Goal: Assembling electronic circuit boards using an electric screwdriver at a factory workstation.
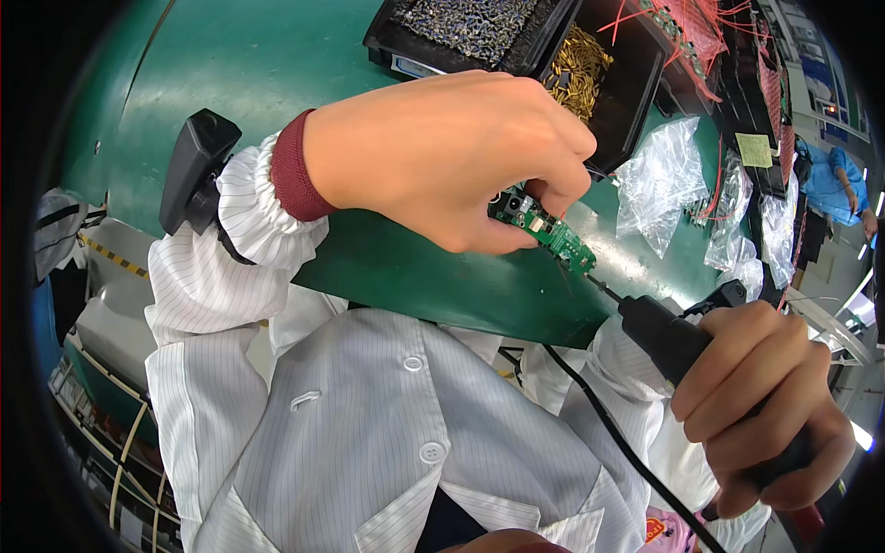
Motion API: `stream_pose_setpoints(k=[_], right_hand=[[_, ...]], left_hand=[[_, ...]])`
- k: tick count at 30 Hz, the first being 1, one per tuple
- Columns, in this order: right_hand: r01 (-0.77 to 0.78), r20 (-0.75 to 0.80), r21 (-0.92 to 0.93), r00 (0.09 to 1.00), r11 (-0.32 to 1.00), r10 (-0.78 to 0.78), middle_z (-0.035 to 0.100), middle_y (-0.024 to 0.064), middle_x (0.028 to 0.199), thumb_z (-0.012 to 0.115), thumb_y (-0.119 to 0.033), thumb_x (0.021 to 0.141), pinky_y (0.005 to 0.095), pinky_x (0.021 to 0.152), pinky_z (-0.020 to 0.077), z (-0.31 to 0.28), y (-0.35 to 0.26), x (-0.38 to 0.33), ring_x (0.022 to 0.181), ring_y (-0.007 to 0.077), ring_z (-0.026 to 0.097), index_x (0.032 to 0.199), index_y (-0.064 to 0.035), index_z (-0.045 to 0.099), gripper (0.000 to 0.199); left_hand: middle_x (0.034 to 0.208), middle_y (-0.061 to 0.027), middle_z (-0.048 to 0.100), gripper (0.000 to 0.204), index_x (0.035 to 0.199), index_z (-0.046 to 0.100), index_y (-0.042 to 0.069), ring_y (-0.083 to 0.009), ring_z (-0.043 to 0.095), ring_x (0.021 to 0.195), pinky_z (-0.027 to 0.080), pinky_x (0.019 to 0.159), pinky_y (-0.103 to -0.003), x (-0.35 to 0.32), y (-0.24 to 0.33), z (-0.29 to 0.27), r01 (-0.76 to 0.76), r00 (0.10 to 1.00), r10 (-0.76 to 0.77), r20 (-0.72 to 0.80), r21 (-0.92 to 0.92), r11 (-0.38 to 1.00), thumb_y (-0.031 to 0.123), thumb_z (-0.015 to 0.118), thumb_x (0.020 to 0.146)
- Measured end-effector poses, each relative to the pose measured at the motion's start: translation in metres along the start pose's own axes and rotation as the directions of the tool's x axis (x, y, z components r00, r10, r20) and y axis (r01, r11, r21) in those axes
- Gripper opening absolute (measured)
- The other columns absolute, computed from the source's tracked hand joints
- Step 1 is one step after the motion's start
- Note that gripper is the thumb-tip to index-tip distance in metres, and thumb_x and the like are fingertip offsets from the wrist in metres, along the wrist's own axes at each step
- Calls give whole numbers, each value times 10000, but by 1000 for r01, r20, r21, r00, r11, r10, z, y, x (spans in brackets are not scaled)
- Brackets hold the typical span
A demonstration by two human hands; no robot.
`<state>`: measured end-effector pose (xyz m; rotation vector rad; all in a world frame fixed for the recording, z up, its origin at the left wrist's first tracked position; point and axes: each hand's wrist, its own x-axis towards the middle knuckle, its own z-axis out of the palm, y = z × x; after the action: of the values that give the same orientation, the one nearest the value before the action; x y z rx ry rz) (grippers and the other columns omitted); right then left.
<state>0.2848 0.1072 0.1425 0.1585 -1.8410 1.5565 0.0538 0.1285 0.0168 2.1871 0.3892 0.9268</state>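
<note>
My left hand [452, 157] is closed on a small green circuit board [564, 244], pinching it between thumb and fingers above the green table. Part of the board is hidden under those fingers. In my right hand [770, 405] is a black electric screwdriver [656, 334], with the fingers wrapped round its body. Its thin metal bit points up and left, and its tip is at the board's lower right end. Whether the tip touches the board I cannot tell. A black device [198, 166] is strapped to my left wrist.
Beyond my left hand stand black bins with small silvery screws [470, 26] and brass-coloured standoffs [579, 72]. Clear plastic bags [659, 180] and red wires [696, 55] lie to the right. A black cable [613, 429] hangs across my lap. Another person [830, 180] is at far right.
</note>
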Motion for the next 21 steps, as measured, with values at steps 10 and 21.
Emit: stream_pose_setpoints(k=[10,21], right_hand=[[-37,17,-17,999,999,37,604,6,567,827,-96,871,236,396,479,-4,-7,-4,412,119,547,1046,-109,596,290],[227,-129,45,967,973,-219,609,-37,583,793,-97,843,161,415,447,-19,-22,-14,449,61,556,798,-132,644,160]], left_hand=[[860,-66,604,268,933,715,60,-282,631,800,513,665,-373,3,-13,11,-68,993,67,-100,-11,998,85,857,706],[912,-42,690,352,1002,738,73,-252,644,841,541,712,-349,8,-12,51,-64,949,59,-310,-5,998,124,901,694]])
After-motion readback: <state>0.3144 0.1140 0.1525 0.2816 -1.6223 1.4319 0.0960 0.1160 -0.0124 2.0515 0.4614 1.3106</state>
